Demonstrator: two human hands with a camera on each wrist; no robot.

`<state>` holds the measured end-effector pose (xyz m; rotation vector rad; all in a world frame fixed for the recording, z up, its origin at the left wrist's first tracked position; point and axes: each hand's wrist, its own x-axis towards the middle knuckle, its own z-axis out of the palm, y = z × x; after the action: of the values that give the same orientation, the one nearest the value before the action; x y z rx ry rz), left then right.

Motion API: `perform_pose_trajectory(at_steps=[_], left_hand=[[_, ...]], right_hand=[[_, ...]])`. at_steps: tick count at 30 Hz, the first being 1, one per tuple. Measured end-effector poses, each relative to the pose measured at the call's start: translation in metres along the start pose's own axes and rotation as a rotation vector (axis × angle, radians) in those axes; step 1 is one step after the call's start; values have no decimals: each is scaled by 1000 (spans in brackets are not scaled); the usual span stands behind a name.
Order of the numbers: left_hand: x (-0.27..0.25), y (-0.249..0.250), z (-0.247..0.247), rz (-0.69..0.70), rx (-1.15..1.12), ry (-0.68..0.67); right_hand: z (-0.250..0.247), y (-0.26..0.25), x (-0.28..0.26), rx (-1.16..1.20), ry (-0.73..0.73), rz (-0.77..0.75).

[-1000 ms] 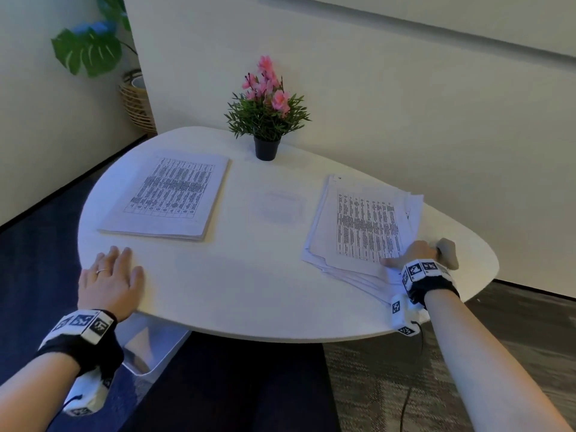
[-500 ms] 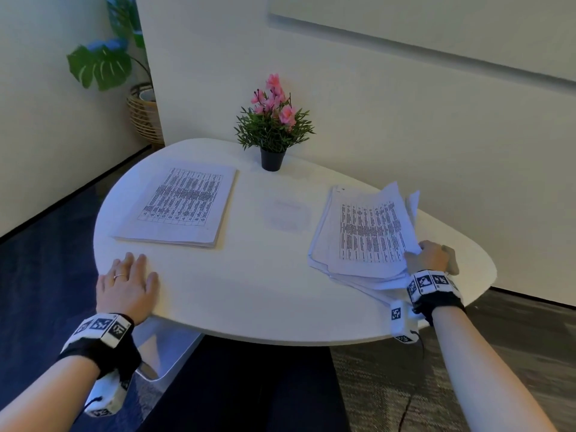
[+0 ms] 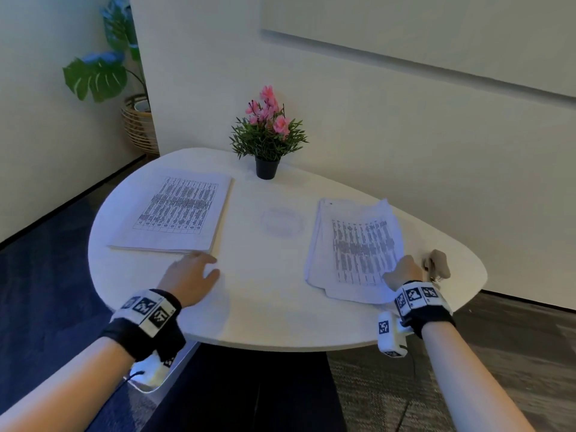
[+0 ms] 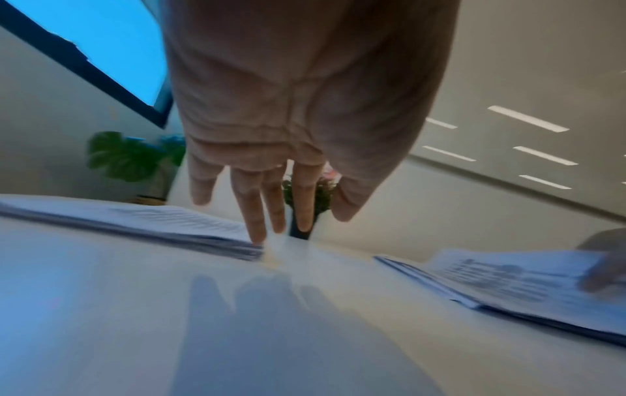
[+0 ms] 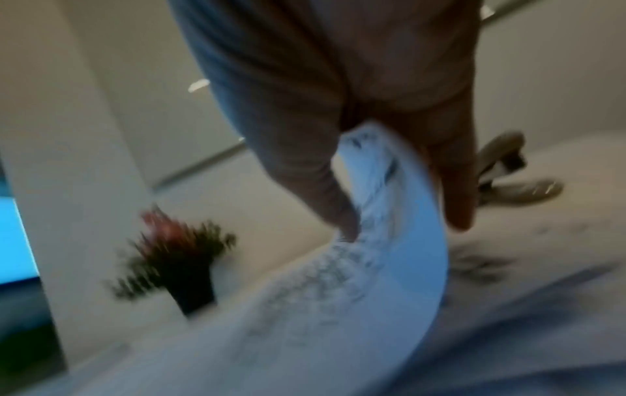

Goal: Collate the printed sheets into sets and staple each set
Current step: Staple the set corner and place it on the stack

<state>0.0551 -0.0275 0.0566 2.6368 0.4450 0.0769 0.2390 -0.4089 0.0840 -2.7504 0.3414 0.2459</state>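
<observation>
Two stacks of printed sheets lie on the white table (image 3: 271,322). The neat left stack (image 3: 174,213) (image 4: 142,222) sits at the far left, and my left hand (image 3: 191,275) (image 4: 271,209) hovers at its near right corner, fingers straight, fingertips close to the stack's edge. The looser right stack (image 3: 355,247) (image 4: 528,284) has its top sheet (image 5: 355,268) curled up at the near right corner, where my right hand (image 3: 402,272) (image 5: 399,219) pinches it between thumb and fingers. A beige stapler (image 3: 438,263) (image 5: 515,174) lies just right of that hand.
A small potted plant with pink flowers (image 3: 268,138) (image 5: 176,262) stands at the back of the table by the wall. A big-leaf plant in a wicker basket (image 3: 138,123) stands on the floor at the far left. Bare tabletop lies between the stacks.
My left hand has moved from the table's near left edge forward and right to the left stack's corner. My right hand has lifted the corner of the right stack's top sheet.
</observation>
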Motion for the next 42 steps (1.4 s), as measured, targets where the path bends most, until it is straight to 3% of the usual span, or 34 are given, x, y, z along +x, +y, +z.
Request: perform_pose_trajectory(at_steps=[2,6,13,18,21,24,28,31,34,38,42], left_hand=[[2,23,9,108,12,-131],[0,33,29,163,128,-389],[-13,28,32,195,213,-319],[-13,34,32,137,174,-341],[-7,42,29,89,105,-377],[0,56,28,26,-84,-385],[4,90,18,-81,-419,-304],[16,102,8,-179,-701,-182],[26,97,-2,-167,-870,34],[23,96,-12,12,-692,226],[12,103,-22,172,-574,305]], right_hand=[[12,8,8,-85,-14,44],[32,20,29,-230,-50,58],[22,13,4,-85,-56,108],[13,2,-21,-75,119,-49],[9,-1,-35,198,130,-154],[4,-1,-45,577,159,-160],[3,-11,-67,1124,-96,-104],[5,-17,-80,1266,-308,-119],[10,-17,-82,1236,-357,-166],[25,-12,-74,720,-271,-360],[24,-18,-67,805,-249,-304]])
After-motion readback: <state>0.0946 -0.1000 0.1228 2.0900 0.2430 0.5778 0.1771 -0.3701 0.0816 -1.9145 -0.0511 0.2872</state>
